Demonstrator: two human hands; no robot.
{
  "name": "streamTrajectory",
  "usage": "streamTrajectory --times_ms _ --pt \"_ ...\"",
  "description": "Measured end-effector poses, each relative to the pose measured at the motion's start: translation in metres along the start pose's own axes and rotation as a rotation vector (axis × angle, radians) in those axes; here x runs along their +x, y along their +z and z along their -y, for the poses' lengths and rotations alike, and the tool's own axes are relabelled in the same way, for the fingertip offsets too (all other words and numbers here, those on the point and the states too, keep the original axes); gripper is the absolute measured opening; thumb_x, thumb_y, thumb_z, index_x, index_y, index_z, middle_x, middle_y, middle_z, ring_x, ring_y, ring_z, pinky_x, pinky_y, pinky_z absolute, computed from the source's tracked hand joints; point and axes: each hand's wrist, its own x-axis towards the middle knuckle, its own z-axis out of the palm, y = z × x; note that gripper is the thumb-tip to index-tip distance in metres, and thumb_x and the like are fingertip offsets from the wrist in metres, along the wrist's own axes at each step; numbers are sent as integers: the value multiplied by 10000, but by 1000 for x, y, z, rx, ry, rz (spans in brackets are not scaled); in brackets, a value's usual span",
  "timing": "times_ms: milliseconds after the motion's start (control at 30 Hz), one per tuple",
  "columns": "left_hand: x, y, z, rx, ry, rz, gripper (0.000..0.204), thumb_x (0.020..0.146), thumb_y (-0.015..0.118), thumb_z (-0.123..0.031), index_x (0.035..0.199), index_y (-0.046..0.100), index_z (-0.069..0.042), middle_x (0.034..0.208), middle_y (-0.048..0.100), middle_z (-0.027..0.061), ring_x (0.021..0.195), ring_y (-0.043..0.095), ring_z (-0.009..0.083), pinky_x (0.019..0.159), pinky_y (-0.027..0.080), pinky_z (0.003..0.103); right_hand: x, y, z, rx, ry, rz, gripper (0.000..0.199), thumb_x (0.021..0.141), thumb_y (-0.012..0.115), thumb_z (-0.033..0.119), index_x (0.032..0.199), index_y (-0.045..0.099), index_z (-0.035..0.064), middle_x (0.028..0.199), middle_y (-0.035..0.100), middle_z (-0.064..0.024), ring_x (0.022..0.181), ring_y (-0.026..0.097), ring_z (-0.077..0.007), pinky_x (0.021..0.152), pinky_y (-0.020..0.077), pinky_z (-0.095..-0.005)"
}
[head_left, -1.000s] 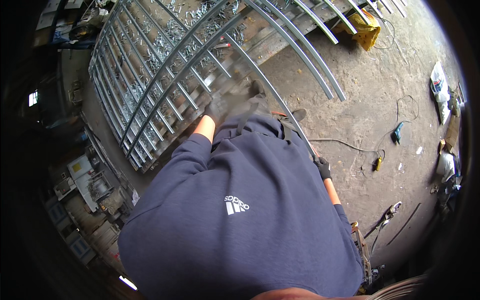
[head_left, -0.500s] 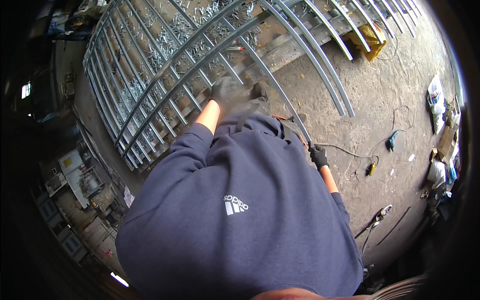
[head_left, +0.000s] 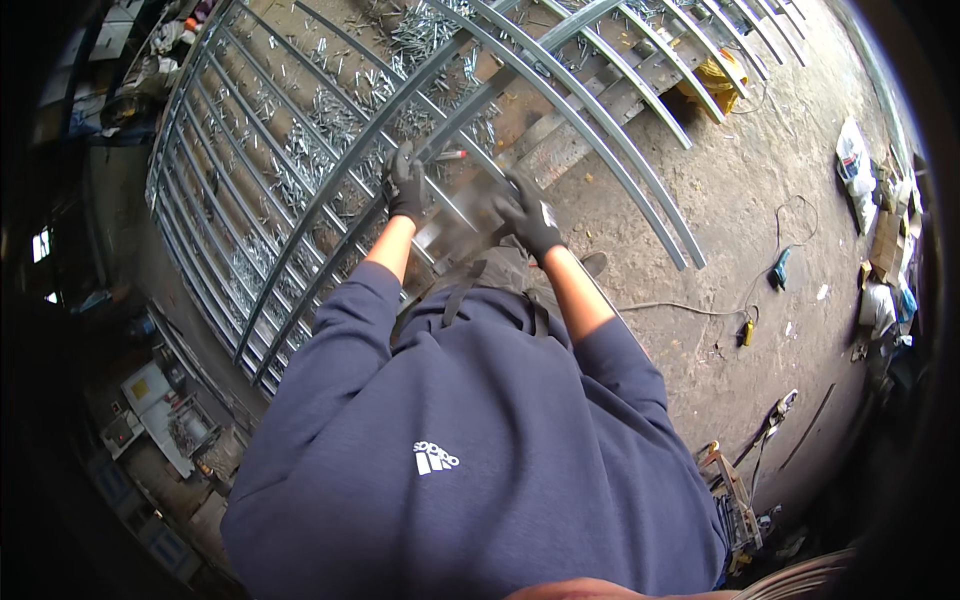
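My left hand (head_left: 403, 184), in a dark glove, is closed at a long curved metal rail (head_left: 352, 232) of a slatted steel frame. My right hand (head_left: 528, 217), gloved too and slightly blurred, is closed around a thin metal bar (head_left: 484, 160). That bar crosses the rails and passes back under my right forearm. Between my hands, a cross slat end (head_left: 455, 212) sticks out toward me. Many small loose metal bolts or pins (head_left: 340, 115) lie beneath the frame.
A yellow bag (head_left: 720, 82) lies under the frame's right part. On the concrete floor to the right are a blue power tool (head_left: 783, 268), a cable with a yellow connector (head_left: 747, 332) and white bags (head_left: 855, 165). Long rail ends (head_left: 683, 252) jut out over the floor.
My right hand has moved from the bar's near end up and left along it. My left hand has risen from the slat ends to the rail. My view has shifted slightly.
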Motion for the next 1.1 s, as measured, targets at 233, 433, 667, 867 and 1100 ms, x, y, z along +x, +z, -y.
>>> streamTrajectory --times_ms 233,433,667,867,1100 --pt "134 16 -10 311 -156 103 577 897 675 -312 1377 441 -91 1179 600 144 1071 614 325 937 475 478 -240 -127 -52 -588 886 170 427 883 624 411 1152 702 89 1070 707 -236 1042 656 -445 871 512 -523" --pt "179 29 -24 279 -564 247 699 933 575 -589 1418 471 -96 1209 664 189 1201 607 351 989 472 464 -264 -141 -68 -545 1155 130 561 818 725 606 907 737 52 805 705 -220 833 693 -417 722 511 -499" --pt "214 43 4 182 -651 290 849 894 566 -657 1499 414 -81 1356 604 253 1280 569 403 1057 459 484 -99 -46 -53 -365 820 56 601 821 722 623 928 731 31 795 697 -223 798 683 -400 719 505 -480" --pt "216 44 39 -219 -640 288 638 848 689 -549 1215 595 -36 1092 689 233 1026 664 403 858 486 505 -41 -15 -48 -482 720 109 613 842 689 650 894 749 43 771 701 -206 726 687 -340 674 504 -435" --pt "209 45 44 -257 -528 326 785 879 674 -503 1496 441 -78 1301 639 182 1158 587 298 989 423 427 -42 -18 -40 -325 771 103 570 856 709 606 852 728 36 690 667 -150 634 644 -282 635 493 -416"
